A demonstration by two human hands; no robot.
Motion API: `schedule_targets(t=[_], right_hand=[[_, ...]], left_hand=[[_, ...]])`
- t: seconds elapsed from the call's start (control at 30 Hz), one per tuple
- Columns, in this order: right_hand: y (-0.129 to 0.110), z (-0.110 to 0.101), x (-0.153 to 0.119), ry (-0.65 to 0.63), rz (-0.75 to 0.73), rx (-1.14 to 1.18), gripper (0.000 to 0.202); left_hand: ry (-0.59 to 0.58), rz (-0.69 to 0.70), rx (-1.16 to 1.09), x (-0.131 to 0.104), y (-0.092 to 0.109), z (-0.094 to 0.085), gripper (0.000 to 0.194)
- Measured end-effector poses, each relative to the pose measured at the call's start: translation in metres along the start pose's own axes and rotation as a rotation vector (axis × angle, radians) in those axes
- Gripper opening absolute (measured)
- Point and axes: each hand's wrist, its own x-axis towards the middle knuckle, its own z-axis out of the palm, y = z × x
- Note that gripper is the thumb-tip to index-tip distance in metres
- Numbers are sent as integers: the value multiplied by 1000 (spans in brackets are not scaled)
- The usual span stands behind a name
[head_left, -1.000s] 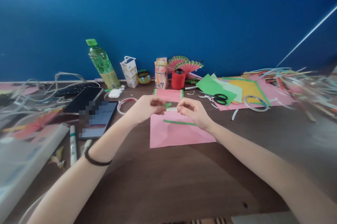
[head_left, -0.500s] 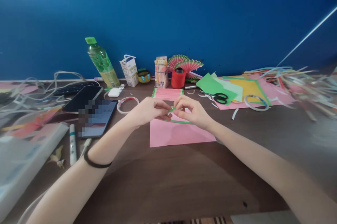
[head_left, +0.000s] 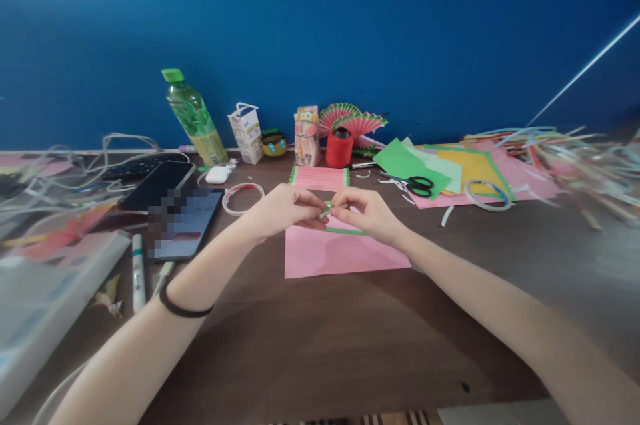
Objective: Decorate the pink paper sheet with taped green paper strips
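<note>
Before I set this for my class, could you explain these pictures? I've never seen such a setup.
There is no machine here, only a person's two bare hands. One head-worn camera looks forward and down, so both arms reach away from you. The left hand and right hand hold a small green piece, probably paper, over a pink sheet on the dark brown tabletop. Beyond lies pleated pink paper with green edges. To the right are black-handled scissors and a tape roll; to the left, a marker and a green-capped bottle.
</note>
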Motion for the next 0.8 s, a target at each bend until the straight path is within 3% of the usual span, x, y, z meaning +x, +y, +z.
schedule_targets(t=[0.8], right_hand=[[0, 2, 0, 21, 21, 25, 13]], left_hand=[[-18, 22, -24, 0, -1, 0, 15]])
